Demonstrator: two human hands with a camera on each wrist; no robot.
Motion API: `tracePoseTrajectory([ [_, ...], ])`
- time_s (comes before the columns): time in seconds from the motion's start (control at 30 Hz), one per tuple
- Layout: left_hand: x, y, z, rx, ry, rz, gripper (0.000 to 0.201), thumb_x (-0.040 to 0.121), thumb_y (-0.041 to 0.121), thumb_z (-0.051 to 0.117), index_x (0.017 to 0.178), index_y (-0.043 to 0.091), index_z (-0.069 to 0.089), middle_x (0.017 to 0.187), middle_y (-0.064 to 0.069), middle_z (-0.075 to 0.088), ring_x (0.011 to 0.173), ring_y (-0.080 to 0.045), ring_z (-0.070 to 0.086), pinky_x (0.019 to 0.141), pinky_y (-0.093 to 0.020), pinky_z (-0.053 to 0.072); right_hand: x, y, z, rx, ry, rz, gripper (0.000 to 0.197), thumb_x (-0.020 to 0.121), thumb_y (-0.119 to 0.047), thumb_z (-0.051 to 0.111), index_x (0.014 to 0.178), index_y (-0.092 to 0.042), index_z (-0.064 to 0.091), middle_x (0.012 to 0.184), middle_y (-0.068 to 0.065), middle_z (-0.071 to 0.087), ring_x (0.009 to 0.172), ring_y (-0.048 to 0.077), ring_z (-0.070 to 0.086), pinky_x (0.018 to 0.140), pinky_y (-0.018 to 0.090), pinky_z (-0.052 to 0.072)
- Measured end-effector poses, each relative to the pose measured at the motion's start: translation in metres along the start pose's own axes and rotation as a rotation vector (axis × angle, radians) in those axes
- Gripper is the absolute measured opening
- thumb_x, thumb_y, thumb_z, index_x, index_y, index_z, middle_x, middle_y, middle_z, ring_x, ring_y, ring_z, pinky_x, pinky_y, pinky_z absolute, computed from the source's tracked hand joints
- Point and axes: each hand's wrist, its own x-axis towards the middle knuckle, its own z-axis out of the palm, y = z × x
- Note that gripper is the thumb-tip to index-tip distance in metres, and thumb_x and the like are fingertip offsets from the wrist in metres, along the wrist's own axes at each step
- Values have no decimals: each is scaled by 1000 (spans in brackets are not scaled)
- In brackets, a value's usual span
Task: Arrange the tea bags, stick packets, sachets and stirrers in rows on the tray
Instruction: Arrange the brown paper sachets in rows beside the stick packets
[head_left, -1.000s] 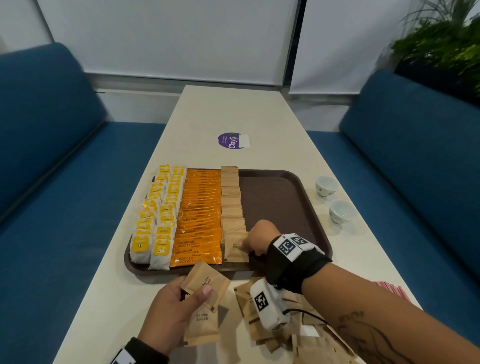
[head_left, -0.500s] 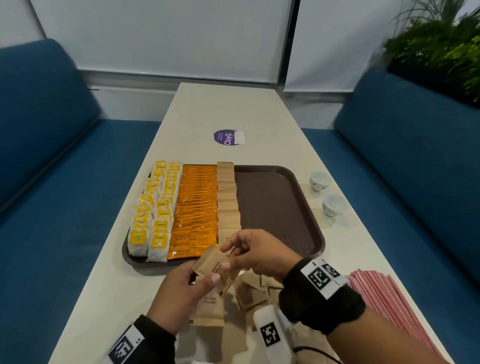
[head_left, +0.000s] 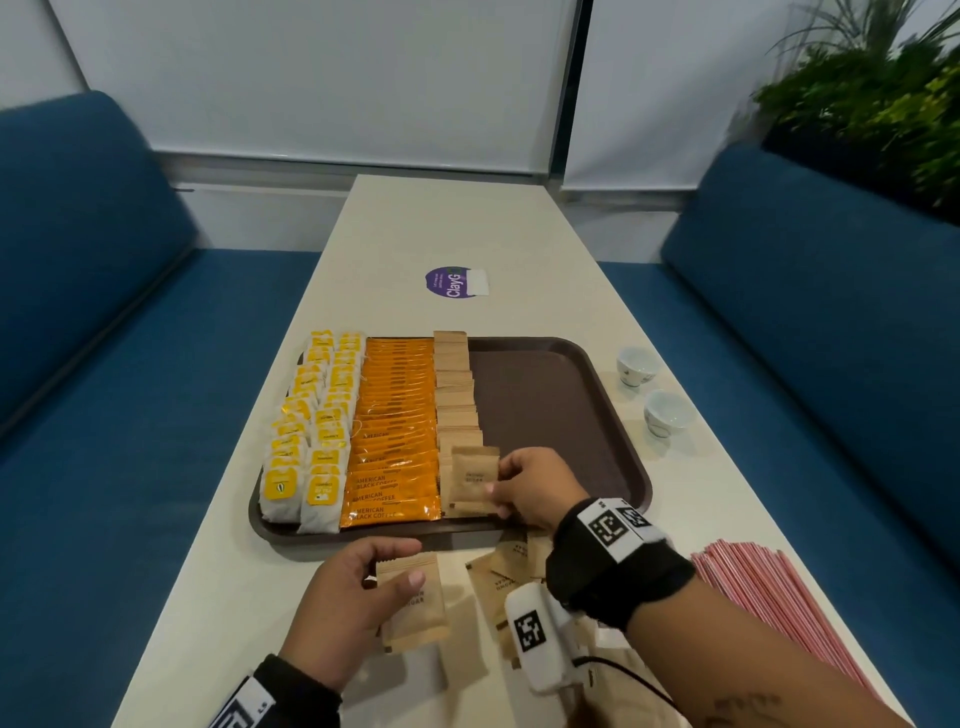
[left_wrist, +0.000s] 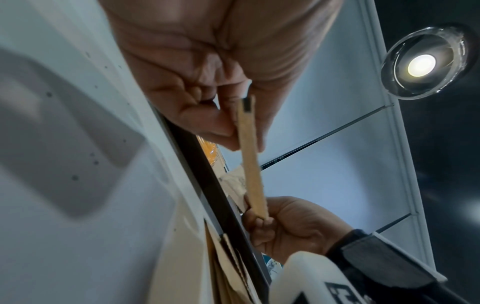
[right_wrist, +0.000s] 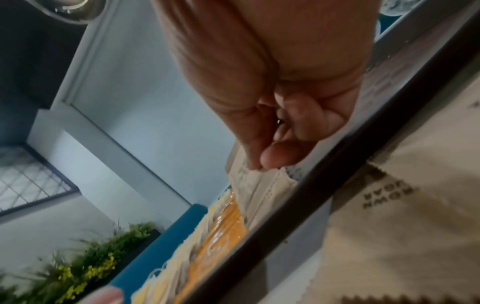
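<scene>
A brown tray (head_left: 571, 395) holds rows of yellow tea bags (head_left: 306, 447), orange coffee stick packets (head_left: 392, 431) and brown sugar sachets (head_left: 457, 395). My right hand (head_left: 524, 488) pinches one brown sugar sachet (head_left: 474, 478) over the near end of the sachet row; in the right wrist view the fingertips (right_wrist: 270, 158) pinch that sachet's (right_wrist: 259, 185) edge. My left hand (head_left: 353, 597) holds a small stack of sachets (head_left: 415, 603) above the table in front of the tray, seen edge-on as sachets (left_wrist: 250, 156) in the left wrist view. Loose sachets (head_left: 498, 577) lie under my right wrist.
A bundle of pink stirrers (head_left: 769, 608) lies at the right near the table edge. Two small white cups (head_left: 652, 395) stand right of the tray. A purple sticker (head_left: 452, 282) sits beyond it. Blue benches flank the table. The tray's right half is bare.
My right hand came back from the tray, took a sachet from the stack in my left hand and carried it forward over the near end of the sachet row.
</scene>
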Motion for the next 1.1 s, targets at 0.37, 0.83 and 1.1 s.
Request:
tracePoseTrajectory([
  [0.37,-6,1,-5,16,-30,-15,27,76,-2,71,93,19,69,93,-9,70,86,-28,65,69,-39,55,6,-12,6,-304,90,-8,46,74,-15,79,110,-14,50,111,4,57,99,19,59,83,31,53],
  [0.83,-10,26,32,151,-219,-1,27,80,-2,67,91,22,67,95,-5,69,80,-19,64,59,-27,52,-104,29,-84,-374,59,-142,57,61,-30,87,104,-36,50,96,-13,56,80,1,52,68,16,41],
  [1.1,-6,32,81,439,-285,25,8,83,16,68,78,17,63,83,5,66,79,-11,61,59,-17,44,-137,99,-81,-594,-100,-47,95,55,-39,88,133,-44,33,124,-21,33,117,4,36,102,27,40],
])
